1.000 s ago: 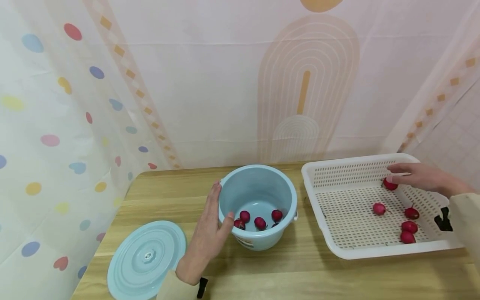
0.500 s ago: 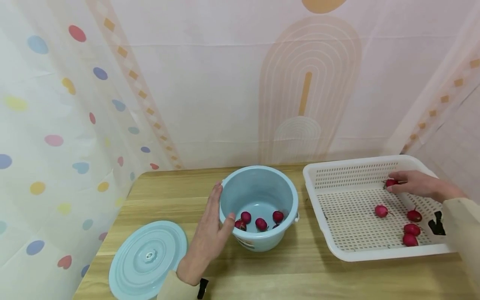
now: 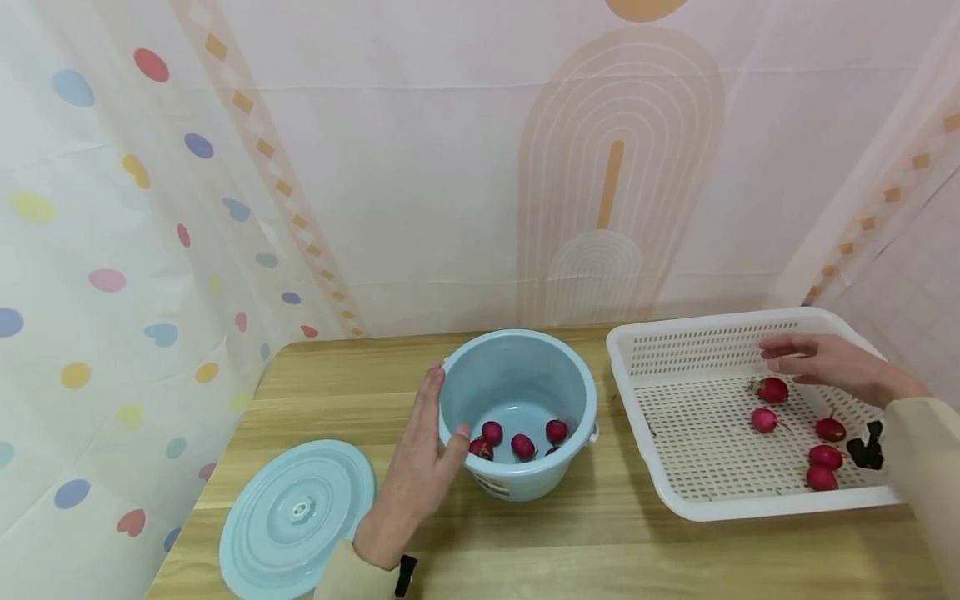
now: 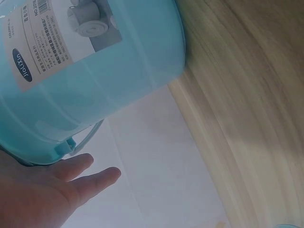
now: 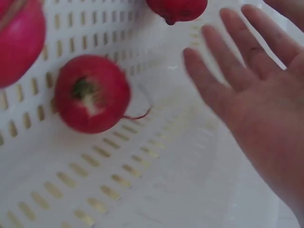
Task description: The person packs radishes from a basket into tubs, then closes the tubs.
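Blue bucket (image 3: 517, 367): upright on the wooden surface (image 3: 615, 542); at least five red radishes (image 3: 522, 447) lie on its floor, one of them mostly hidden by the near rim.
White basket (image 3: 750, 505): to the right of the bucket, well apart from the lid; five more radishes lie loose in it, all in its right half.
Progress: judged from how they lie, about half of the radishes in sight are in the bucket and the five in the basket are what is left.
Lid (image 3: 297, 511): off, lying flat left of the bucket; not yet fitted.
Left hand (image 3: 412, 475): fingers fairly straight and the thumb spread away from them, resting against the bucket's outer side and rim.
Right hand (image 3: 832, 364): over the basket's right part, just beside the rearmost radish; fingers spread and extended, pinching nothing.
Sticker (image 4: 57, 33): on the bucket's outer wall, sideways in the left wrist view, with a barcode and a printed product photo.
Brand: white letters in a dark oval (image 4: 22, 65), apparently "JIALIXIN", though one letter is uncertain.
Other print: "NO" can be read, its digits unclear; the rows of Chinese characters are too small to make out.
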### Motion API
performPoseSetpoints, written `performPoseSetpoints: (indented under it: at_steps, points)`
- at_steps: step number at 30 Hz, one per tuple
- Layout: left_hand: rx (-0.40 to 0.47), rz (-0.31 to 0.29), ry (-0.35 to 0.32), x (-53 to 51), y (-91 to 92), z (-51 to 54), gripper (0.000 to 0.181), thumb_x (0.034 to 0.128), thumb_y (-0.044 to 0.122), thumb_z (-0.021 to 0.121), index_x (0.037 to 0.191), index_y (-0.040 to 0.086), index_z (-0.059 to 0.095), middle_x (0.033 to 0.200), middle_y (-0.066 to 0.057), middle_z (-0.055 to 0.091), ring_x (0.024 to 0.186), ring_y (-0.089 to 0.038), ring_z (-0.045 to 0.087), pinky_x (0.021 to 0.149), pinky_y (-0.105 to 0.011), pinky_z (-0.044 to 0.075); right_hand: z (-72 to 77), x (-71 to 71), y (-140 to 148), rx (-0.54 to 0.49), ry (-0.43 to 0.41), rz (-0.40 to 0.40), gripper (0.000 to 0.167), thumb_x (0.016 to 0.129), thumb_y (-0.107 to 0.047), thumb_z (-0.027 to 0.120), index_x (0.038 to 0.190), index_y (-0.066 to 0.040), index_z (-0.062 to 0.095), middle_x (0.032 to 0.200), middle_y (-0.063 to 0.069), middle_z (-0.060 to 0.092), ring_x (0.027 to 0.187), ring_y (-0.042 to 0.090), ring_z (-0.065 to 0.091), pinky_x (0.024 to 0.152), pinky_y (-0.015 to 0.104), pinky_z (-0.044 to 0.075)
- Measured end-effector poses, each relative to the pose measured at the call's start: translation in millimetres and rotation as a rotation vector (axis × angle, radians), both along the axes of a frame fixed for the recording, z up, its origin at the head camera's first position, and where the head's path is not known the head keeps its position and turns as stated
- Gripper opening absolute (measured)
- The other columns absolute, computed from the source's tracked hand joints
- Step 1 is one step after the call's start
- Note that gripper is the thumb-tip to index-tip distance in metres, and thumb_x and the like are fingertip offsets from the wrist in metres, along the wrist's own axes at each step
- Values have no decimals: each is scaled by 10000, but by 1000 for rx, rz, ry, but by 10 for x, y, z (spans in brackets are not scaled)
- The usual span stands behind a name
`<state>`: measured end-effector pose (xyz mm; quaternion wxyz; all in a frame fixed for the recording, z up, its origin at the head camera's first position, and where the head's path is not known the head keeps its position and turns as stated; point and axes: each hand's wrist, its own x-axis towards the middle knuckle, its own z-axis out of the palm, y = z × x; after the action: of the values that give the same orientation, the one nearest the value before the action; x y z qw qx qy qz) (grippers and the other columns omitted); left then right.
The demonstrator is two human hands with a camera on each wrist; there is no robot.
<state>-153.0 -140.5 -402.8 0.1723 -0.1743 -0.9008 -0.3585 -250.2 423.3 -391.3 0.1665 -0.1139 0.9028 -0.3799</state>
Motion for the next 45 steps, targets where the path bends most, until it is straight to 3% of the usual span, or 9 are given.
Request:
performPoseSetpoints:
  at_steps: [2,5,7,15,19,26,32,37,45]
  points:
    - [0,-3,-2,5,-2,0,762,1021,349,530,1640,37,213,1718,-84,197,1504,-346,349,1110,-578,401,-36,14,-4,28,-33,17,593,1085,-252,523,1506,141,381,1490,386,436,1230,231,618,946,449,558]
    - [-3,-2,-12,19,-10,9,763,1019,346,528,1643,45,208,1720,-77,193,1505,-345,346,1111,-580,394,-56,43,-13,53,-94,61,616,1082,-279,520,1517,133,374,1514,389,404,1322,509,506,992,611,502]
    - [-2,-5,-15,25,-15,14,764,1019,345,528,1644,48,204,1721,-75,188,1504,-348,346,1107,-583,397,-32,58,-14,62,-126,79,621,1075,-283,526,1523,120,377,1522,384,399,1325,544,488,984,638,491]
    - [7,-10,-12,35,-47,22,765,1015,307,538,1648,52,192,1721,-74,186,1506,-354,337,1107,-588,394,158,115,-10,83,-298,82,677,1025,-257,612,1488,164,353,1488,416,395,1272,483,542,915,567,554]
    - [5,-11,-3,27,-55,27,763,1013,300,541,1644,43,198,1718,-81,196,1501,-355,344,1099,-587,403,210,142,-15,123,-343,68,664,999,-233,659,1459,166,393,1434,393,459,1217,404,570,922,540,559]
    - [4,-16,9,-6,-58,39,759,1022,316,535,1635,16,204,1707,-123,217,1498,-372,343,1099,-587,401,198,147,-23,113,-364,117,577,969,-118,664,1402,191,441,1280,247,618,1135,294,601,924,441,557]
    - [0,-22,6,-23,-58,42,759,1025,319,540,1634,13,205,1706,-131,215,1509,-375,322,1110,-596,387,140,148,-26,134,-309,196,485,937,-116,675,1332,141,559,1267,219,632,1159,312,590,933,424,530]
    - [7,-26,-2,-27,-48,37,761,1027,331,540,1638,27,204,1712,-110,207,1512,-365,321,1110,-597,389,107,162,-62,156,-290,200,379,904,-96,685,1255,44,658,1205,146,645,1101,285,581,910,405,499]
    - [13,-21,-11,-9,-62,28,762,1029,327,537,1645,40,192,1716,-98,198,1515,-362,314,1110,-601,387,177,181,-135,217,-340,208,347,901,-14,680,1228,89,626,1122,96,624,974,233,557,838,377,509]
